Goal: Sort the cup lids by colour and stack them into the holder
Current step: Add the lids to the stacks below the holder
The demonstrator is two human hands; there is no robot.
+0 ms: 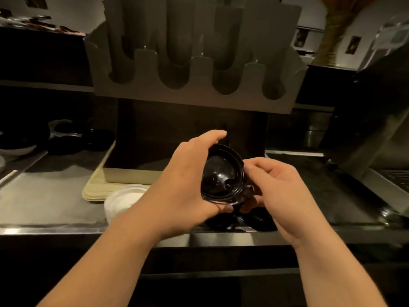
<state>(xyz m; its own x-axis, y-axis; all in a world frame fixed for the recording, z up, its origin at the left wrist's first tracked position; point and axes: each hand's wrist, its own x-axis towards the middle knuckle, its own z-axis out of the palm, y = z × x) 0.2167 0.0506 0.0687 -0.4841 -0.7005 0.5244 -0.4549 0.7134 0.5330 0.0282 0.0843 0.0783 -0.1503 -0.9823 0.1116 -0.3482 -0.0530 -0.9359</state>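
- Your L hand (183, 185) grips a small stack of black lids (221, 176). Fingers go over the top and the thumb goes under, so the stack stands on its edge facing you.
- Your R hand (283, 191) has curled fingers pinching the stack's rim on the right side, prob. to line it up neat.
- These lids are thin, shiny plastic: round, w/ a bump in the middle & a raised rim. They fit inside each other.
- Some loose black lids (261, 220) lie on the grey counter (44, 207), just under your hands.
- The white lids (124, 200), cloudy-looking, sit in a pile beside your L arm, apart from the black ones.
- The holder (194, 94) stands behind. It's grey & flat, w/ four U-shaped slots that look empty.
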